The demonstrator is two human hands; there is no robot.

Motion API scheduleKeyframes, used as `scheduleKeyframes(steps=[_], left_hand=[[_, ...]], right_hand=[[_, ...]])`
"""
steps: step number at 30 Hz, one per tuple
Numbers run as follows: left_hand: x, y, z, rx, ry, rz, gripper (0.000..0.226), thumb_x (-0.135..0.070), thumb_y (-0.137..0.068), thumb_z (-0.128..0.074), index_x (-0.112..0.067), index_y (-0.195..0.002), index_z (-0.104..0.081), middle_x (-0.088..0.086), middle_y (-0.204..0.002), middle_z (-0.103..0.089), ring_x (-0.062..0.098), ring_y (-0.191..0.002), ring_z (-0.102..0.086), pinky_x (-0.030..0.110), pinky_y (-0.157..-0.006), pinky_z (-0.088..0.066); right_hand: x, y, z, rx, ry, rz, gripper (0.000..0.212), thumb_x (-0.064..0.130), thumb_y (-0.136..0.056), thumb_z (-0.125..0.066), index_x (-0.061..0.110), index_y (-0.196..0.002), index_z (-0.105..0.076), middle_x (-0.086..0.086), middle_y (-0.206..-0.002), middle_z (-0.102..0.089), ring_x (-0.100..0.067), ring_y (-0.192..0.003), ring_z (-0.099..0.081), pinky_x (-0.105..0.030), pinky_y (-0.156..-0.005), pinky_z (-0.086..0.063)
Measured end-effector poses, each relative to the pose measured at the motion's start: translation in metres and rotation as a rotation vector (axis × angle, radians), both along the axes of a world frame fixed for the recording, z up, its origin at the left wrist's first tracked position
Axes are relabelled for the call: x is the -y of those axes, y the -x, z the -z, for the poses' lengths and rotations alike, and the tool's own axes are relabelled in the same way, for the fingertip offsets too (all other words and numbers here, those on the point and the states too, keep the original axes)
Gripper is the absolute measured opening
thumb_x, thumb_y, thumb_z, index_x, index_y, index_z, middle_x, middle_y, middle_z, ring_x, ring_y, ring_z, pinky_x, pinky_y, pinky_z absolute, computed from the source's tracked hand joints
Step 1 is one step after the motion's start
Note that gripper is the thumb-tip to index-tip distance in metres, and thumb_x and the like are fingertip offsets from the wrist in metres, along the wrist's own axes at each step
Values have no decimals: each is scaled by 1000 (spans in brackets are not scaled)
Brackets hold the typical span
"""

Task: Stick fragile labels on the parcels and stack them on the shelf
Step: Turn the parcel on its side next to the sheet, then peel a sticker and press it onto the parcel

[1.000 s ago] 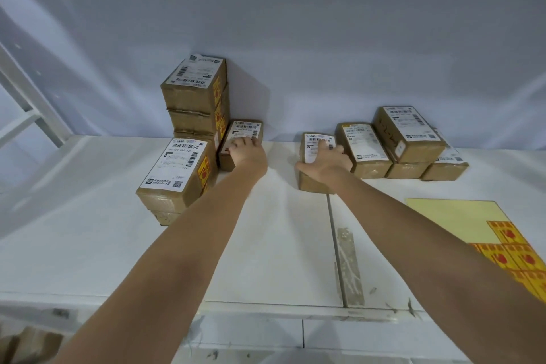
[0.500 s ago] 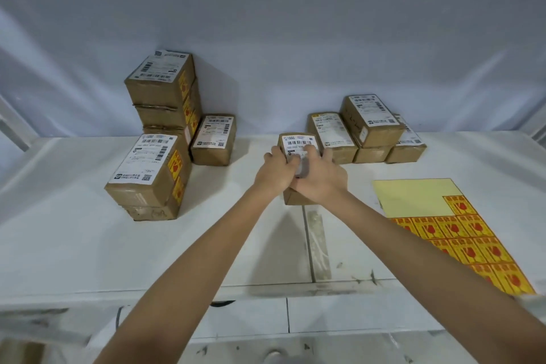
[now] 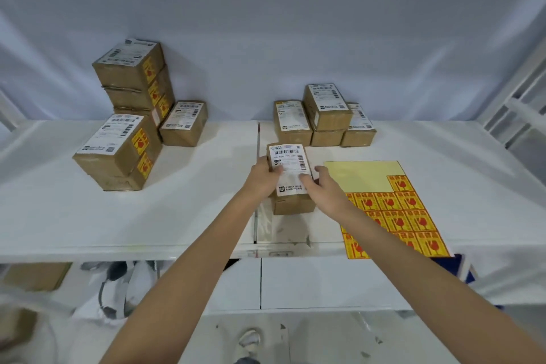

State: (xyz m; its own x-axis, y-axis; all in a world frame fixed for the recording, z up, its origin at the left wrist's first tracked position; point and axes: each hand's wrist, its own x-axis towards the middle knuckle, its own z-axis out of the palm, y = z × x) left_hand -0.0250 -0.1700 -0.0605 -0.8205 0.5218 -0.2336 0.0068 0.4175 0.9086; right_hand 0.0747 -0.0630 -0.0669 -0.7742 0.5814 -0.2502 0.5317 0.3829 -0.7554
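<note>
A small brown parcel [image 3: 291, 156] with a white shipping label on top sits mid-shelf. My left hand [image 3: 263, 177] grips its left side and my right hand [image 3: 320, 186] grips its right side, fingers curled over the top label. Just right of it lies a yellow sheet of fragile labels [image 3: 393, 210], red-and-yellow stickers filling its lower part. At the left, labelled parcels [image 3: 118, 151] stand stacked, fragile stickers on their sides, with one more parcel [image 3: 184, 122] beside them. Unlabelled parcels [image 3: 325, 115] cluster at the back right.
The white shelf [image 3: 192, 210] has a seam down its middle and a front edge below my forearms. A white sheet backs the shelf. A white frame [image 3: 517, 97] rises at the right. Below the shelf lie a brown box [image 3: 35, 275] and cables.
Both hands have drawn the parcel from the back cluster toward the front of the shelf, beside the label sheet. The view has tilted down and pulled back.
</note>
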Motion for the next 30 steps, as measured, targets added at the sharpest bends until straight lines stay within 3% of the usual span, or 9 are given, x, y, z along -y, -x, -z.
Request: scheduleKeyframes(steps=[3,6,10,12,17,20,23,28,30], left_hand=[[2,-22,-2,68,-7,-16,32,-18,-97,-48,-8,-128,-45,13,-119,-60,27,-97,-62,31,-66,-52],[0,-40,-1,105,-9,-27,33,-21,-98,-48,-10,-129,-45,11,-116,-60,22,-89,-61,25,-55,-49],[0,-62,1,33,47,-46,35,-26,-94,-49,-12,-126,-49,8,-118,-61,26,-102,-62,41,-86,-53],[2,-71,4,-9,78,-17,44,-31,-84,-51,-16,-125,-50,7,-120,-59,25,-103,-61,44,-90,-52],[10,-96,-1,-227,175,34,43,-21,-90,-51,-11,-132,-49,7,-135,-39,22,-122,-45,27,-98,-39],[11,-97,5,-245,140,82,31,-19,-93,-50,-10,-120,-58,11,-127,-50,24,-111,-52,26,-87,-40],[11,-97,3,-173,64,96,22,-24,-95,-46,-9,-94,-61,9,-94,-59,22,-83,-55,25,-66,-40],[14,-93,-5,9,-8,108,46,-36,-99,-39,-11,-138,-42,-1,-124,-50,10,-114,-46,20,-86,-32],[14,-90,-1,27,-9,128,51,-39,-99,-38,-11,-141,-37,-1,-130,-47,8,-116,-43,21,-90,-30]], right_hand=[[-7,-19,2,-25,227,17,57,40,-93,-49,10,-138,-33,-5,-108,-56,-22,-93,-60,-35,-72,-54],[-11,-37,4,-60,273,62,57,42,-88,-58,9,-132,-41,-4,-108,-57,-20,-94,-60,-36,-75,-55],[-11,-57,6,-119,237,53,56,44,-85,-62,10,-127,-47,2,-103,-58,-17,-93,-58,-30,-74,-50],[-10,-65,8,-139,180,45,53,45,-85,-62,10,-123,-49,7,-94,-55,-16,-91,-55,-26,-68,-44],[-4,-73,10,-178,92,77,47,44,-81,-65,14,-115,-51,2,-100,-59,-14,-86,-55,-25,-65,-41],[1,-70,11,-155,22,75,51,48,-79,-64,16,-116,-50,0,-106,-59,-18,-91,-56,-31,-70,-44],[4,-67,4,-168,-50,99,55,50,-79,-62,17,-121,-49,-4,-113,-54,-19,-94,-55,-31,-73,-45],[15,-67,-7,-179,-231,80,55,47,-82,-61,17,-127,-50,-4,-117,-49,-21,-100,-55,-30,-75,-46],[17,-66,-7,-181,-301,80,56,48,-82,-61,16,-128,-50,-6,-119,-50,-22,-103,-56,-28,-74,-45]])
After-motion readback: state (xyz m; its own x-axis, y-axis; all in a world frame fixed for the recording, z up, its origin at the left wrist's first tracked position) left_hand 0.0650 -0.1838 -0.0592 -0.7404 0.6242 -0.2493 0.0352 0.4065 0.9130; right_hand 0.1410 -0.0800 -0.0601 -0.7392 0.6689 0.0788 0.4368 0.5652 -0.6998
